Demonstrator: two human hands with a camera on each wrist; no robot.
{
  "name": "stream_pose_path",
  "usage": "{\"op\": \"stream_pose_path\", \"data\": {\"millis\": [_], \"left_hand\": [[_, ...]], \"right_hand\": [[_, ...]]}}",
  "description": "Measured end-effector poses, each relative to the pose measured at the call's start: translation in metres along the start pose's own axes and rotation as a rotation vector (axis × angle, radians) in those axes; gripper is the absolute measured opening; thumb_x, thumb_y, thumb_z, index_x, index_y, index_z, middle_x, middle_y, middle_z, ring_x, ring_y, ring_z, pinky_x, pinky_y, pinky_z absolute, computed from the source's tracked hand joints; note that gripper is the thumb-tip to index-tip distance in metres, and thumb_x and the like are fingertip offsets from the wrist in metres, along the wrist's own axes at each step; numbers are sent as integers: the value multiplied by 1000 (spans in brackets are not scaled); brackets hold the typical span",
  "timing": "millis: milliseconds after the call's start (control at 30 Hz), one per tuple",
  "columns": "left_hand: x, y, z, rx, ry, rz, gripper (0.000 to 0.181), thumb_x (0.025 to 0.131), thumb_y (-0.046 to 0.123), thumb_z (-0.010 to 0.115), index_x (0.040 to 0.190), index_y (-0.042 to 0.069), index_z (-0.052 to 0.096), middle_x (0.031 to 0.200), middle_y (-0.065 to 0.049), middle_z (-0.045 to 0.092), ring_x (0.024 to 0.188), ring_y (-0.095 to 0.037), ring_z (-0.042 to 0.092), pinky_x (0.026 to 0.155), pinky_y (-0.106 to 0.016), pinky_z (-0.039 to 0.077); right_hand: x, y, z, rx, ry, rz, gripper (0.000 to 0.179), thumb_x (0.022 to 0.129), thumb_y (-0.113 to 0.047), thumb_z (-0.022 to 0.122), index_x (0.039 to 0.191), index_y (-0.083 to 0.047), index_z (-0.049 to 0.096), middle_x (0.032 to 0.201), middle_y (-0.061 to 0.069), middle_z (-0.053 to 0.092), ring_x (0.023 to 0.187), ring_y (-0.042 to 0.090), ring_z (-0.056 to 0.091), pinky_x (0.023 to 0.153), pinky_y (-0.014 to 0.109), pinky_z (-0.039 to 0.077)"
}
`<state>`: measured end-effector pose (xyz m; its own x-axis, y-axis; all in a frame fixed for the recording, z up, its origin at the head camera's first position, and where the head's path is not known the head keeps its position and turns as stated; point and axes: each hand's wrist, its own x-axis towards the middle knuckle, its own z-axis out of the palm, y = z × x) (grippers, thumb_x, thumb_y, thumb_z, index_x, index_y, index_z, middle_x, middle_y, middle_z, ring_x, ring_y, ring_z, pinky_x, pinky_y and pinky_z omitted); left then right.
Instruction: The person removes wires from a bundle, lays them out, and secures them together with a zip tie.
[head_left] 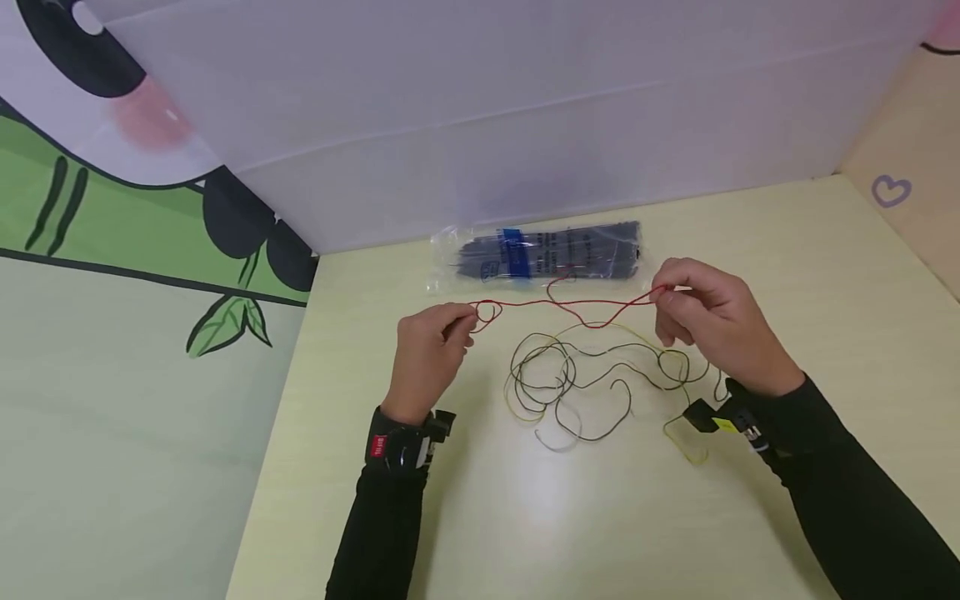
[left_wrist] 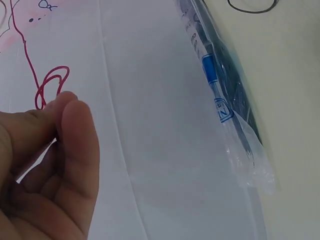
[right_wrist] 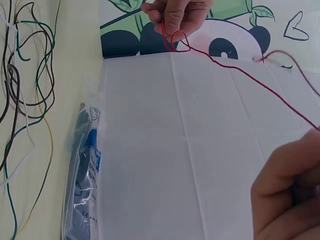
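A thin red wire (head_left: 525, 303) stretches between the two hands above the table. My left hand (head_left: 429, 354) pinches it between thumb and forefinger, and small red loops (left_wrist: 52, 82) stick out past the fingertips in the left wrist view. At the other end my right hand (head_left: 712, 321) pinches the red wire, which runs off from its fingertips in the right wrist view. One slack length of the red wire dips and crosses itself left of the right hand. Below, a loose tangle of dark, green, yellow and white wires (head_left: 573, 379) lies on the table.
Behind the wires lies a clear plastic bag of dark cable ties (head_left: 558, 252) with a blue band, by the back edge of the pale table (head_left: 525, 533). A whitish panel (head_left: 525, 108) rises behind it. Cartoon-printed sheeting (head_left: 135, 292) is on the left.
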<state>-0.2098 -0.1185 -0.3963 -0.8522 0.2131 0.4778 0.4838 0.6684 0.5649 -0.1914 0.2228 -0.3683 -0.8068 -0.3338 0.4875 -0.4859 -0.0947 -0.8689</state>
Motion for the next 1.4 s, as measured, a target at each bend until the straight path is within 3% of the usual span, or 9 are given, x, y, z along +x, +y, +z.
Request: {"op": "stream_pose_path", "data": {"millis": [100,233,400,500,667,900,1000,1200,1400], "left_hand": [[1,-4,-1,23,27,-17,19,94,6,64,109,8,75,93,-8,76,68,-11,68,61,-26,54],[2,-13,2,104,28,-18,19,93,5,64,107,8,76,91,-7,75,72,-15,68,65,-29,55],[2,-21,4,195,51,-43,21,90,0,63,103,8,78,87,-7,74,76,-18,68,66,-31,55],[3,-24,5,230,77,-75,23,88,-2,62,101,8,78,85,-7,72,76,-20,66,65,-33,54],[0,-30,5,335,41,-81,26,88,-3,61,103,10,78,85,-8,69,76,-22,65,62,-34,53],[-13,-44,2,428,16,-110,25,86,-2,65,102,11,79,83,-8,63,72,-22,61,60,-33,52],[-16,-49,4,426,7,-122,25,86,-1,65,103,12,79,82,-8,61,70,-21,59,59,-31,49],[-19,-53,4,418,37,-131,20,85,1,69,100,9,79,81,-8,56,68,-21,55,59,-31,49],[-24,-56,0,435,55,-132,15,85,2,70,97,7,78,83,-10,54,69,-22,55,62,-33,52]], "right_hand": [[-4,-1,-4,56,-102,28,21,97,13,40,101,6,58,68,5,48,55,17,43,52,31,39],[-7,0,-7,149,-202,-8,31,92,22,37,100,5,61,76,6,61,52,15,42,45,31,33],[-4,6,-9,355,-373,-127,47,84,30,23,98,8,62,79,13,60,61,20,49,53,35,42],[-2,10,-12,399,-427,-122,52,82,29,12,92,10,59,74,15,54,67,26,53,61,41,46],[-8,9,-20,138,-339,-4,40,94,20,26,85,5,62,67,11,57,62,21,57,62,36,48],[-16,7,-32,-517,-222,279,28,98,-18,60,71,-26,66,63,-5,58,57,13,55,58,26,44],[-19,8,-40,-727,-202,280,24,95,-23,66,74,-34,67,67,-12,58,58,8,50,60,22,42],[-29,7,-56,-853,-125,337,14,91,-18,70,88,-31,72,77,-10,66,59,4,52,60,20,42],[-37,7,-67,-935,-98,400,11,95,-23,65,88,-27,72,69,-9,66,62,1,56,62,21,42]]}}
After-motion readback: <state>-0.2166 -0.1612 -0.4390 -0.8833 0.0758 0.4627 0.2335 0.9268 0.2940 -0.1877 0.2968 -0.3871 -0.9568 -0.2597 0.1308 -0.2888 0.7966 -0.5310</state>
